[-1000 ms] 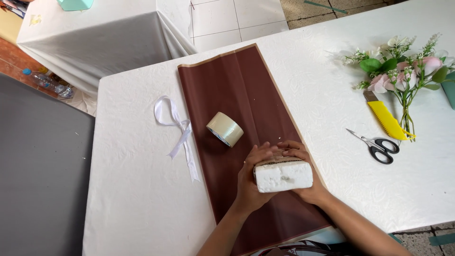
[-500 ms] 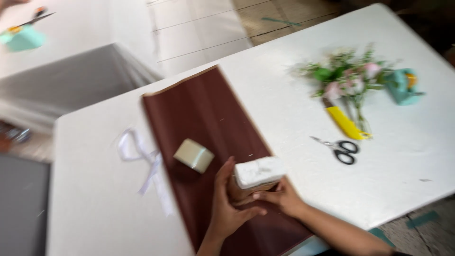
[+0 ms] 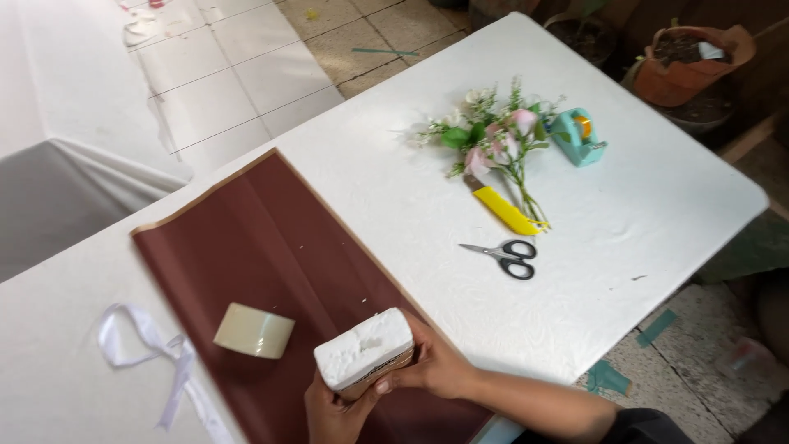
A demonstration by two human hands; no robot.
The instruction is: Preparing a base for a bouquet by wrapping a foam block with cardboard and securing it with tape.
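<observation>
Both my hands grip a white foam block (image 3: 366, 348) over the near end of a brown wrapping sheet (image 3: 271, 247) spread on the white table (image 3: 657, 205). My left hand (image 3: 333, 411) cups its lower left side, and my right hand (image 3: 440, 366) clasps its right end. A roll of beige tape (image 3: 254, 330) lies on the sheet just left of the block.
A white ribbon (image 3: 152, 353) lies at the table's left. To the right are black-handled scissors (image 3: 505, 255), a yellow cutter (image 3: 503, 210), a small bunch of pink flowers (image 3: 493, 136) and a teal tape dispenser (image 3: 578, 136). A clay pot (image 3: 686, 53) stands beyond the far corner.
The view has swung right, so the table's right end, the tape dispenser and the pot now show. The foam block stays in both hands, tilted a little more.
</observation>
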